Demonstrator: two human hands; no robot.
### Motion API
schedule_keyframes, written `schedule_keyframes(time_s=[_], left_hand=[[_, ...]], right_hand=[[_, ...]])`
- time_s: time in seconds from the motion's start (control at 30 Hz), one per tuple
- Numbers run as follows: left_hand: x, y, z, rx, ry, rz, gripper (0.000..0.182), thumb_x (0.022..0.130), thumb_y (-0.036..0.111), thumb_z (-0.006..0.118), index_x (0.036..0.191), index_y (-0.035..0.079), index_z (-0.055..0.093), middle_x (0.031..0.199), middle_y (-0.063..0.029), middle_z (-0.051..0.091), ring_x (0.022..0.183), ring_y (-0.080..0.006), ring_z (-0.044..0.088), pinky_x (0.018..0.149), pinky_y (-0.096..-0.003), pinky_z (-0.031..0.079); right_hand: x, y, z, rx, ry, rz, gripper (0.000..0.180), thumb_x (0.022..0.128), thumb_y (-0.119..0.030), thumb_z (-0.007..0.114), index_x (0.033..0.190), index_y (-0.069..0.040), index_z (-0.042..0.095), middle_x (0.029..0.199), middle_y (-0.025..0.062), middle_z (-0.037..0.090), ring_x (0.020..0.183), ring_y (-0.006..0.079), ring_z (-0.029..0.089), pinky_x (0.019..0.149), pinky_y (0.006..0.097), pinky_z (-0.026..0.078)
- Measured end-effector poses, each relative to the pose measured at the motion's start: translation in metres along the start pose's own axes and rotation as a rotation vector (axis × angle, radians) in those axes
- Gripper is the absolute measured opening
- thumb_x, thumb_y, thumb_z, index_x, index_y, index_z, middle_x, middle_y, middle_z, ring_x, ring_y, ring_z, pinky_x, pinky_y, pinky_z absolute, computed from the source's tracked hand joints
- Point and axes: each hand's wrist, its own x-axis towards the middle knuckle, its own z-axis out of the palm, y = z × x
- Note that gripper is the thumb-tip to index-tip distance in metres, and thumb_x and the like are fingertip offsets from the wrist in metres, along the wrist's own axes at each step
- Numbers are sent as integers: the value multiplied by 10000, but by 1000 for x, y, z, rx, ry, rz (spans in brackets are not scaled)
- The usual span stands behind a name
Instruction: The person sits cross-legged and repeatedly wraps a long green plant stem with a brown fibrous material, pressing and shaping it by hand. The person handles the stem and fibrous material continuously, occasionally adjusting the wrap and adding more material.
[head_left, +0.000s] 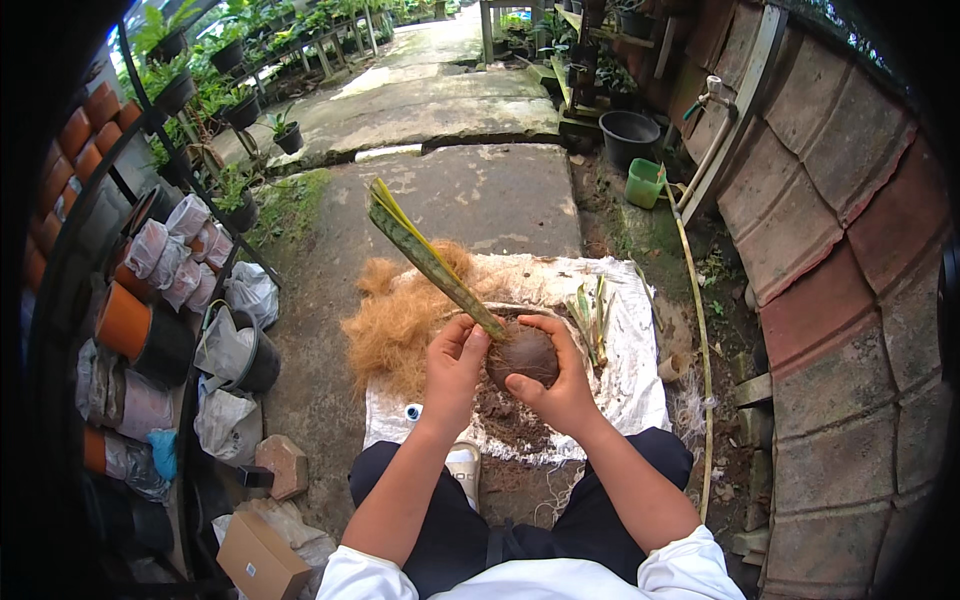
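My left hand (453, 367) pinches the base of a snake plant cutting (427, 266), whose yellow-edged leaves slant up to the far left. My right hand (562, 386) cups a round brown ball (529, 356) from its right side. Loose fibres cling to the ball near the leaf base; I cannot tell whether it is packed soil or a husked coconut. Beneath both hands lies a white woven sack (634, 375) with dark crumbly soil (510, 420) on it. Tan coconut fibre (386, 322) is heaped to the left. More snake plant leaves (595, 319) lie on the right.
A thread spool (412, 412) stands near my left knee. Left are a black bucket (259, 356), a rack of wrapped pots (176, 247) and a cardboard box (262, 555). A hose (697, 300) runs along the right, below a tiled wall (832, 427). A green container (644, 184) sits beyond.
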Motion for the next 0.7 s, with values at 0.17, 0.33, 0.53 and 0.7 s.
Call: schedule_keyframes(time_s=[0.17, 0.33, 0.53, 0.7], left_hand=[[-5, 10, 8, -88, -8, -1, 296, 1040, 172, 513, 1255, -2, 620, 1233, -100, 650, 1171, -161, 584, 1040, -317, 429], [-6, 13, 4, -161, -167, 62, 334, 1034, 137, 448, 1310, 8, 585, 1337, -139, 590, 1283, -215, 519, 1104, -366, 381], [-6, 20, 2, 87, -289, 75, 301, 1049, 182, 466, 1266, 21, 599, 1361, -94, 568, 1266, -204, 525, 1097, -358, 378], [-7, 14, 3, 91, -307, 116, 302, 1061, 244, 502, 1238, 24, 610, 1330, -81, 587, 1219, -164, 543, 1070, -341, 398]], right_hand=[[1, 0, -4, 166, -70, 67, 688, 799, -421, 722, 1337, -54, 500, 1246, 122, 563, 1156, 198, 557, 1020, 358, 422], [0, 7, -5, 407, -198, 174, 632, 857, -447, 658, 1340, -84, 476, 1247, 121, 556, 1171, 205, 556, 991, 355, 445], [-2, -5, -6, 689, -188, 275, 649, 907, -609, 587, 1299, -126, 402, 1142, 92, 576, 914, 180, 644, 624, 328, 547], [-5, 3, -9, 769, -158, 329, 608, 900, -648, 563, 1257, -175, 426, 1105, 68, 587, 877, 182, 649, 518, 318, 524]])
